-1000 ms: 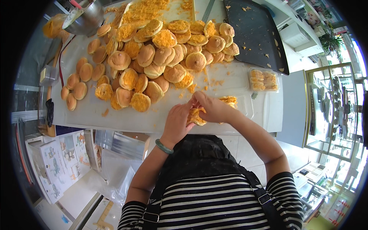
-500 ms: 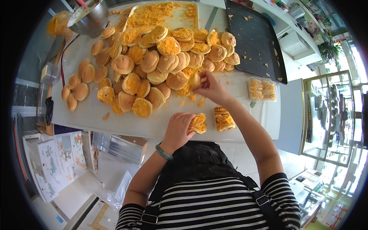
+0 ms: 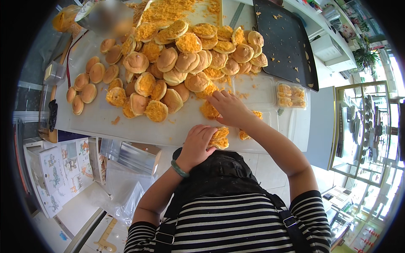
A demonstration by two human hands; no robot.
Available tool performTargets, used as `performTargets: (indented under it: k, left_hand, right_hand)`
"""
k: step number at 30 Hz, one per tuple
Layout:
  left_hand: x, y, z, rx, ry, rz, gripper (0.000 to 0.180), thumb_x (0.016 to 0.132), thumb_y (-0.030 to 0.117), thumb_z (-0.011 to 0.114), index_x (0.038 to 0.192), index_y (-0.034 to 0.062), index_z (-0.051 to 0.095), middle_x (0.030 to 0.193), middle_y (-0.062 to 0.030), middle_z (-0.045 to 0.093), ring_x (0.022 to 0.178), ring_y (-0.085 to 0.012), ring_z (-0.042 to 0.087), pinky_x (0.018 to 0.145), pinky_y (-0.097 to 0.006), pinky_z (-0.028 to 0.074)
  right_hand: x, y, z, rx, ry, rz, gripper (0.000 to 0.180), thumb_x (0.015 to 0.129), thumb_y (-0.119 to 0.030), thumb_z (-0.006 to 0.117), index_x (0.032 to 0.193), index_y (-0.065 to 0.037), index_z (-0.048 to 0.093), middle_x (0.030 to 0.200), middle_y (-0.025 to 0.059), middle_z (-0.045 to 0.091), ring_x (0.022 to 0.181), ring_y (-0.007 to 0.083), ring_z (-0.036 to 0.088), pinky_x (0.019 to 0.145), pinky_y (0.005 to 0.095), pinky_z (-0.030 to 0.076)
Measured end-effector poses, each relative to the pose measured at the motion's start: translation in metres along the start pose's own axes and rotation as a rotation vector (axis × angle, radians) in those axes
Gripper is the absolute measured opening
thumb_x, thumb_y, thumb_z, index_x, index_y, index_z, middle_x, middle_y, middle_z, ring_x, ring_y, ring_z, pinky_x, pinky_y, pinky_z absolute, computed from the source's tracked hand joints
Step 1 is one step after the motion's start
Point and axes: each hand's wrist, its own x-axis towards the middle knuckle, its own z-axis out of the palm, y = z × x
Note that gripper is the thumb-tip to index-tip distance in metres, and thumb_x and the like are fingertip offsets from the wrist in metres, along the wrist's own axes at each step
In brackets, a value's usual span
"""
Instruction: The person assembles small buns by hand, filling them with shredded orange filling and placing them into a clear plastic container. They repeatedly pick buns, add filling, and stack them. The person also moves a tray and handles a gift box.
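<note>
My left hand (image 3: 196, 145) is closed round small round buns (image 3: 220, 138) topped with orange shredded floss, near the table's front edge. Just beyond it, my right hand (image 3: 231, 109) curls its thumb and fingers about a floss-covered bun (image 3: 209, 111), which lies low over the table. Floss-coated buns (image 3: 255, 114) in a clear plastic tub are partly hidden behind my right forearm. Left of my hands spreads a large heap of round golden buns (image 3: 187, 62), many coated with floss. Several plain buns (image 3: 89, 93) lie at its left side.
At the back stands a pale tray (image 3: 221, 16) holding loose floss, with a blurred bowl (image 3: 112, 19) to its left. A black baking tray (image 3: 284, 46) with crumbs fills the back right. Clear plastic tubs (image 3: 249, 99) sit right of my hands, one filled with floss-coated buns (image 3: 291, 95).
My right hand has come nearer and lower, from the heap's edge to beside the left hand, its forearm now covering part of the tub. My left hand keeps its hold.
</note>
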Motion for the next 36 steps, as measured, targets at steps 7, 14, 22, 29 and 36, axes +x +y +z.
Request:
performTargets:
  k: [7,14,22,29,36]
  left_hand:
    - [0.0,0.002,-0.001,-0.064,0.036,-0.046,0.07,0.067,0.012,0.086,0.13,0.0071,0.058,0.125,-0.0136,0.062,0.12,-0.0344,0.056,0.107,-0.046,0.043]
    - [-0.004,-0.003,0.007,-0.013,0.058,-0.045,0.071,0.068,0.013,0.088,0.131,0.0074,0.055,0.121,-0.0158,0.061,0.116,-0.0356,0.057,0.103,-0.047,0.045]
    - [0.005,-0.005,0.002,0.101,0.212,-0.08,0.091,0.061,0.022,0.093,0.138,0.0042,0.047,0.131,-0.0159,0.055,0.12,-0.0367,0.053,0.103,-0.048,0.044]
    - [0.026,-0.007,-0.014,0.115,-0.089,-0.088,0.09,0.062,0.027,0.092,0.137,0.0025,0.047,0.131,-0.0161,0.053,0.122,-0.0363,0.051,0.106,-0.048,0.042]
    - [0.019,0.001,-0.001,0.014,-0.098,-0.247,0.086,0.066,0.018,0.09,0.138,0.0008,0.046,0.131,-0.019,0.052,0.118,-0.0402,0.055,0.102,-0.045,0.048]
  right_hand:
    - [-0.012,0.004,0.008,0.184,0.113,0.006,0.06,0.076,-0.015,0.077,0.131,-0.008,0.055,0.124,0.0109,0.059,0.118,0.0302,0.058,0.096,0.0421,0.051]
    - [-0.023,-0.001,0.015,0.328,0.201,-0.091,0.044,0.08,-0.008,0.07,0.122,-0.008,0.057,0.107,0.0129,0.068,0.102,0.0347,0.066,0.087,0.0437,0.054]
    - [-0.058,-0.01,0.015,0.468,0.125,-0.123,0.07,0.077,-0.02,0.081,0.136,-0.007,0.045,0.123,0.0182,0.063,0.118,0.0368,0.061,0.1,0.0445,0.05]
    - [-0.063,-0.027,0.023,0.149,0.147,-0.023,0.103,0.066,-0.03,0.09,0.15,-0.005,0.037,0.139,0.0162,0.052,0.13,0.0346,0.053,0.109,0.0438,0.045]
    - [-0.061,-0.035,0.026,0.228,-0.083,0.15,0.095,0.066,-0.018,0.087,0.148,-0.007,0.04,0.134,0.0165,0.05,0.121,0.0371,0.059,0.092,0.044,0.056]
